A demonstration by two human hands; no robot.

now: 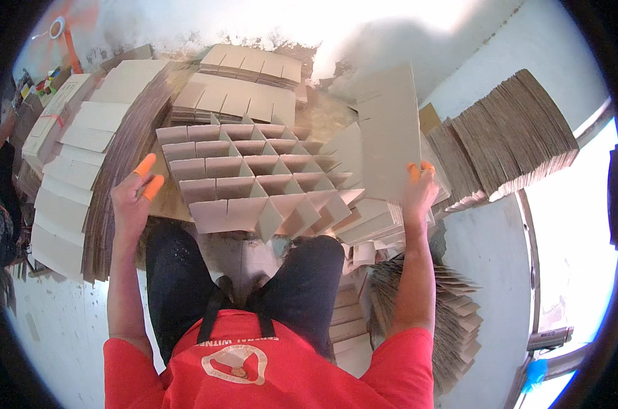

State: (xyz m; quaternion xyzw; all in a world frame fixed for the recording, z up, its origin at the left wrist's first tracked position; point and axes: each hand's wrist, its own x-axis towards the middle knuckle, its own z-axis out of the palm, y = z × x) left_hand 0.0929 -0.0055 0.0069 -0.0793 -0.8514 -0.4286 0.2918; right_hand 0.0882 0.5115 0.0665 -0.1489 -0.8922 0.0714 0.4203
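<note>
Right hand (418, 194) gripping cardboard strip (389, 129), upright

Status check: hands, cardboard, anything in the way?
Right hand grips raised cardboard strip. Left hand open beside cardboard grid. Nothing between strip and grid.

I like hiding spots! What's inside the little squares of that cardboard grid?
The cardboard grid cells look empty: only brown divider walls show. The cell bottoms nearest the right hand are hidden by leaning strips.

Left hand (133, 199) open and raised, right hand (418, 191) gripping.
</note>
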